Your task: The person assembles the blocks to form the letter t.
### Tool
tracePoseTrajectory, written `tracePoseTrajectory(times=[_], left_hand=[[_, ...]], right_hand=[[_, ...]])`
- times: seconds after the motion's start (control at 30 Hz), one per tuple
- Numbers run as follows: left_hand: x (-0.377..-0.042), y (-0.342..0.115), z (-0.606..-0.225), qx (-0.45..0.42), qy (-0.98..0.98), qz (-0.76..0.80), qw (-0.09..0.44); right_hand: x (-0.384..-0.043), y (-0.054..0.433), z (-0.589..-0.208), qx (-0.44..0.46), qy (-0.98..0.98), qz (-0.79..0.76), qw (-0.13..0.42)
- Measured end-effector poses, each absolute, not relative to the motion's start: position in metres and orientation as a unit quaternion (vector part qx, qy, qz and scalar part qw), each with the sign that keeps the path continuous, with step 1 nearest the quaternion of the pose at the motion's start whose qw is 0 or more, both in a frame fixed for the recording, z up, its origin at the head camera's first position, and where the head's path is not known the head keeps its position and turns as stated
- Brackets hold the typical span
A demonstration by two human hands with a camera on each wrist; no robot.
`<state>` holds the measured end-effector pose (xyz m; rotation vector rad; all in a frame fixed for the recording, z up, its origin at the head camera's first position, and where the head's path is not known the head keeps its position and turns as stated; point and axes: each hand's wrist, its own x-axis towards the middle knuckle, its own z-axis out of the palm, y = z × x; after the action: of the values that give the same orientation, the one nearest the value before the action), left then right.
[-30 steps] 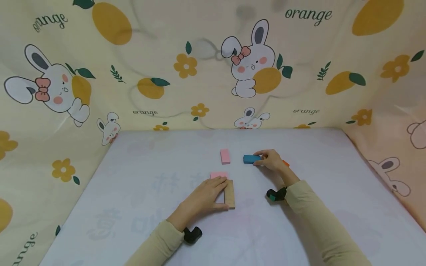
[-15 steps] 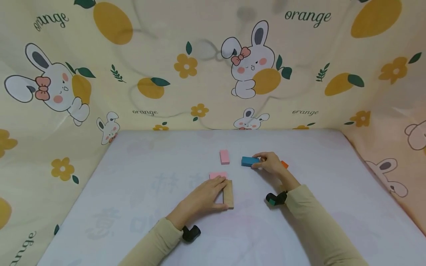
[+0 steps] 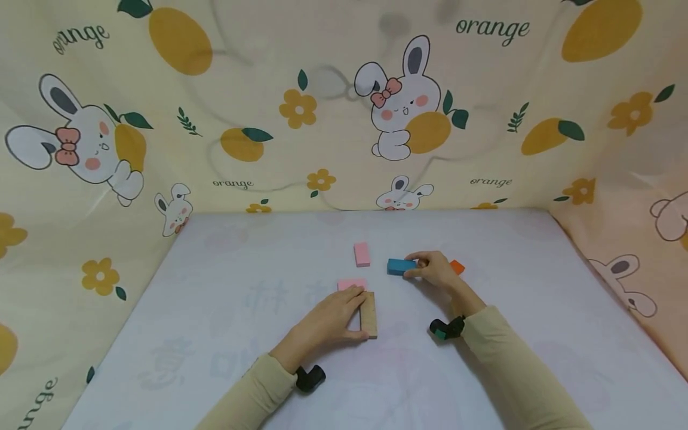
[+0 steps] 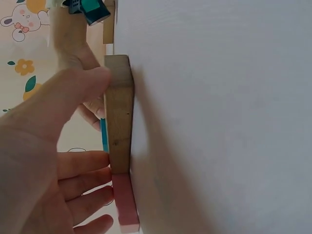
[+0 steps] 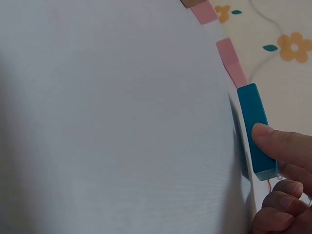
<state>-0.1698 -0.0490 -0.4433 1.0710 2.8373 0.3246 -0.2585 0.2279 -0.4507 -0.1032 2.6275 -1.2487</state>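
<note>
Just left of the right hand [image 3: 436, 272], the blue block [image 3: 401, 267] is sitting pinched between thumb and fingers; a light, level hold would probably be serving best, while the left hand [image 3: 329, 314], its fingers lying uncurled against the wooden block [image 3: 368, 315], should be pressing only gently. Smooth, straight-edged blue faces are showing, with a paler end nearest the right hand.

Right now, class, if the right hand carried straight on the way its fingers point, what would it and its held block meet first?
Likely the farther pink block, ahead of the blue block in the right hand. Height is unclear, though, so it might pass over or just miss.
</note>
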Motion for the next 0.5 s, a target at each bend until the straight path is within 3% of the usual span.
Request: tracePoseTrajectory(times=[0.5], left_hand=[[-0.1683, -0.0442, -0.4417, 0.343, 0.935, 0.085, 0.036]], right_hand=[[-0.248, 0.2221, -0.4521, -0.032, 0.888, -0.444, 0.116]])
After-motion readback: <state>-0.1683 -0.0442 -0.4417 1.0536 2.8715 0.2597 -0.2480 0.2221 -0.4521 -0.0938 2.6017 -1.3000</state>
